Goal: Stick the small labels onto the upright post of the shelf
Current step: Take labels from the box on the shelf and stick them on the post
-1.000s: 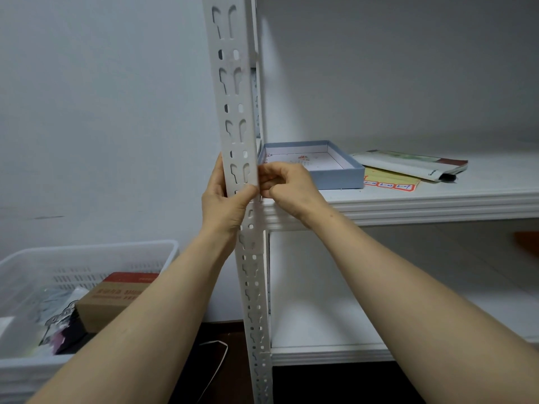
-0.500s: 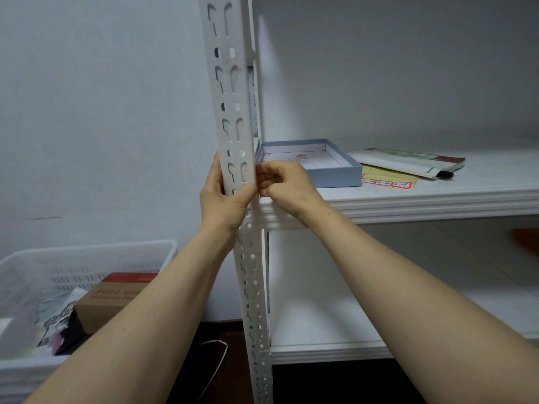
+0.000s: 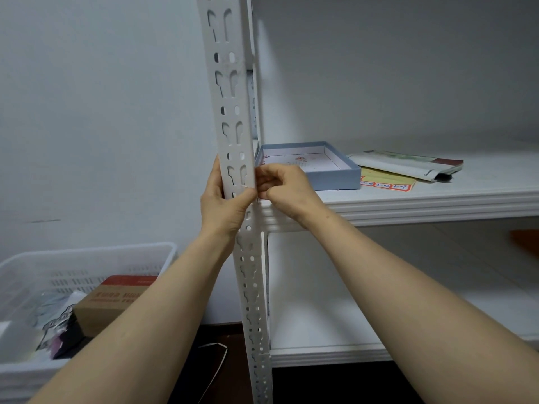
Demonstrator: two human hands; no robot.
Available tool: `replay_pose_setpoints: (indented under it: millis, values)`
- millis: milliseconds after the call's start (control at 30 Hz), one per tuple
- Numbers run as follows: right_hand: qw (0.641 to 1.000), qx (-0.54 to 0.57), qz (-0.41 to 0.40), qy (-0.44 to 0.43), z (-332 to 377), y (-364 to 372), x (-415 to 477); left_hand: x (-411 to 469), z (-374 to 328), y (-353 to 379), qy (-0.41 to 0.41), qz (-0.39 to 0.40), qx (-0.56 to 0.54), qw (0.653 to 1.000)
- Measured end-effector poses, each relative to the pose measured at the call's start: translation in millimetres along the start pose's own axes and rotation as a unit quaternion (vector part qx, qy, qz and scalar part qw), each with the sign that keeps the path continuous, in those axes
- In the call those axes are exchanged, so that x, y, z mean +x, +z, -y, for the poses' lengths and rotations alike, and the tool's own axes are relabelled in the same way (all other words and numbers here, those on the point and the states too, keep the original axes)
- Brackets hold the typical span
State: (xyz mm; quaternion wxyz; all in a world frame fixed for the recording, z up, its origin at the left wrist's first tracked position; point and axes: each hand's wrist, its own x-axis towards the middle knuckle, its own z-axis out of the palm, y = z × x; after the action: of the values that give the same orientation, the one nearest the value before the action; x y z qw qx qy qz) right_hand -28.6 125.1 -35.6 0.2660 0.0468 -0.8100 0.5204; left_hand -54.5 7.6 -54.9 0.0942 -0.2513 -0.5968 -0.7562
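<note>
Now L hand (image 3: pixel 224 205) wraps the upright post (image 3: pixel 233 83) at shelf (image 3: pixel 437 201) lvl, R hand (image 3: pixel 287 189) w/ fingertips bunched at its right edge, can't tell if pinching anything; label sheet (image 3: pixel 386 182) lies farther right.

A shallow blue cardboard box (image 3: pixel 335 181), open at the top, lies beside a flat white printed pouch (image 3: pixel 408 166). At lower left, a white perforated plastic basket (image 3: pixel 87 253) holds a brown cardboard carton with a red top (image 3: pixel 113 301) and loose packets (image 3: pixel 58 325), against a pale grey wall (image 3: pixel 102 112).
</note>
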Motion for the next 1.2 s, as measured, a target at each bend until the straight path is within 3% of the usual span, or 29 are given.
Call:
replay_pose_setpoints:
  millis: [333,600,867,1200]
  values:
    - [1.0,-0.005,0.005,-0.005,2,-1,-2,-2,-3,4,0.025,-0.014,0.023,0.999]
    - [1.0,-0.002,0.009,-0.004,2,-2,-2,1,0,-4,0.002,0.025,-0.001,1.0]
    - [1.0,-0.007,0.004,-0.005,-1,-1,0,0,0,2,0.023,-0.006,0.019,1.0]
    - [1.0,0.003,0.009,-0.009,1,-1,-1,2,-4,-9,-0.028,0.064,-0.057,0.996]
